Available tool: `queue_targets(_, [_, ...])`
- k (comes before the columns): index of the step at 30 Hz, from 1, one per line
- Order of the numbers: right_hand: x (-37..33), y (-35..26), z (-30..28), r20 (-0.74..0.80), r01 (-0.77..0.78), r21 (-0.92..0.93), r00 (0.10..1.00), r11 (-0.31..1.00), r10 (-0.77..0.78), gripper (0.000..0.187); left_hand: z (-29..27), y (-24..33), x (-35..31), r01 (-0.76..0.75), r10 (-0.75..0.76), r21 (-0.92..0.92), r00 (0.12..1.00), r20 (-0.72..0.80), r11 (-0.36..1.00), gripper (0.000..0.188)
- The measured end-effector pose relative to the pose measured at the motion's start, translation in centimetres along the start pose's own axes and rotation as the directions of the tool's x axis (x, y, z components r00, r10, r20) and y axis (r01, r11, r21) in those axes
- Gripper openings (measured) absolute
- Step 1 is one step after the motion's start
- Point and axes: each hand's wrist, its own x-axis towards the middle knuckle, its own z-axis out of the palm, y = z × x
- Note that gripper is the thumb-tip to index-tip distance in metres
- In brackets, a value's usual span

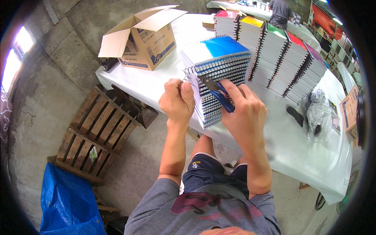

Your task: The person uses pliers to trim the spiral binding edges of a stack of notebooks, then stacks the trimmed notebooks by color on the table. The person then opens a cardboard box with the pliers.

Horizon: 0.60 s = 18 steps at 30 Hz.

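My left hand (177, 98), mid-frame, curled nearly closed by a wire coil (189, 73); can't tell if gripped. My right hand (244, 103), right of centre, wraps blue-handled pliers (220, 95), tips near coil. Blue-covered notebook stack (225, 49) just beyond; more notebook stacks (270, 56) upper right, open carton (150, 43) upper left, clear plastic (318, 113) right.

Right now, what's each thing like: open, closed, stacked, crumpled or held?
Blue-handled pliers: held in the right hand
Left hand: curled shut beside wire coil; grip unclear
Blue-covered notebooks: stacked
Other notebooks: stacked in piles
Cardboard box: open, flaps spread
Clear plastic: crumpled
Blue tarp: rumpled
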Motion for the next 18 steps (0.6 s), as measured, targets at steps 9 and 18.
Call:
queue_targets(9, [0.1,-0.1,-1.9,0.017,-0.026,0.051,1.0,0.998,0.025,0.058,-2.7,-2.2,0.0,0.321,-0.302,-0.457,0.43,0.851,-0.829,0.019])
queue_targets(18, [0.8,-0.3,-1.9,-0.01,0.007,-0.055,1.0,0.998,-0.007,0.059,-2.7,-0.8,3.1,0.613,-0.506,-0.656,0.434,0.746,-0.441,0.024])
